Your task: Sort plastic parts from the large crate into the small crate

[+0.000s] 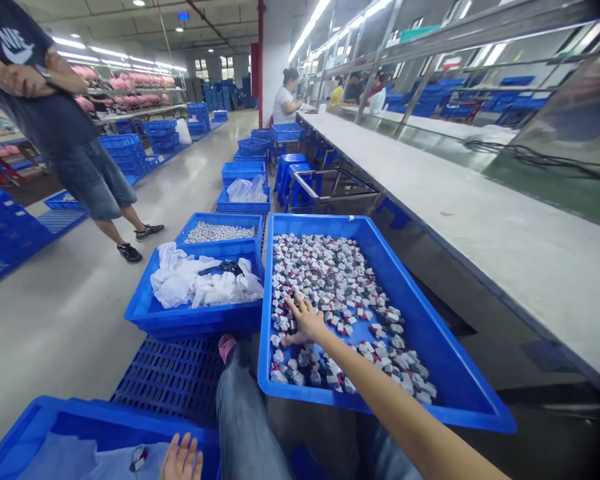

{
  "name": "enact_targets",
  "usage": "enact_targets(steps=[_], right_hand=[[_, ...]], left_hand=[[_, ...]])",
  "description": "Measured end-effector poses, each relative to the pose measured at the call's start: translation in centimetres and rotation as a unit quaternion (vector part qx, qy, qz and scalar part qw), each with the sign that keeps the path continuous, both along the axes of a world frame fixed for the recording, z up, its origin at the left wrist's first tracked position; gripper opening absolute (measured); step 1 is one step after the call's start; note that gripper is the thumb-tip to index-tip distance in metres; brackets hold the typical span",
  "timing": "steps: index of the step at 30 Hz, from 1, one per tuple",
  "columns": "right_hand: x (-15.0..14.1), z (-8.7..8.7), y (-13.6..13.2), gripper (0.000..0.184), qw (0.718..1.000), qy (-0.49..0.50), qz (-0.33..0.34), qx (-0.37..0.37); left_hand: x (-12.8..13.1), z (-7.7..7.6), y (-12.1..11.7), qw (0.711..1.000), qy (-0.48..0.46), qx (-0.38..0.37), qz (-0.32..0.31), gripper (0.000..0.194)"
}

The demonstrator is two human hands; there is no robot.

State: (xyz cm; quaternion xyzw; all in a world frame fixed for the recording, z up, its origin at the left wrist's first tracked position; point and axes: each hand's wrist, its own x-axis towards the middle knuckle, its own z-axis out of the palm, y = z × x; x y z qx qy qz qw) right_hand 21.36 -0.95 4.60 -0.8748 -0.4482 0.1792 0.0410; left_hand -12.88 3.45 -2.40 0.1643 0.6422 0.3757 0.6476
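Note:
A large blue tray (435,347) in front of me holds many small white, red and dark plastic pieces (325,267). My right hand (307,323) reaches into it, fingers spread over the pieces at the left side; whether it grips any I cannot see, but it looks open. At the bottom edge, my left hand (182,460) shows its fingers stretched out and holds nothing visible. It is beside a blue bin (45,410) lined with a pale plastic bag (65,457). One small white, red and dark piece (139,458) lies on that bag.
Left of the tray stands a blue bin (145,303) with white plastic bags (180,280), and behind it a bin of small white parts (220,231). A long white workbench (430,180) runs along the right. A person (70,120) stands at left; others sit farther back.

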Motion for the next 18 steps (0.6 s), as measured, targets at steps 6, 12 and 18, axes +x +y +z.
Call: enact_targets(steps=[6, 12, 18], right_hand=[[-0.2, -0.3, -2.2, 0.083, 0.999, 0.014, 0.027, 0.040], [0.1, -1.4, -2.4, 0.064, 0.994, 0.067, 0.012, 0.087], [2.6, -0.3, -5.6, 0.022, 0.963, 0.171, -0.039, 0.206]], left_hand=[[6.2, 2.4, -0.3, 0.998, -0.050, 0.017, -0.023, 0.022], [11.1, 8.8, -4.0, 0.986, -0.062, 0.146, -0.060, 0.026], [17.0, 12.5, -5.1, 0.949, -0.152, 0.152, -0.230, 0.029]])
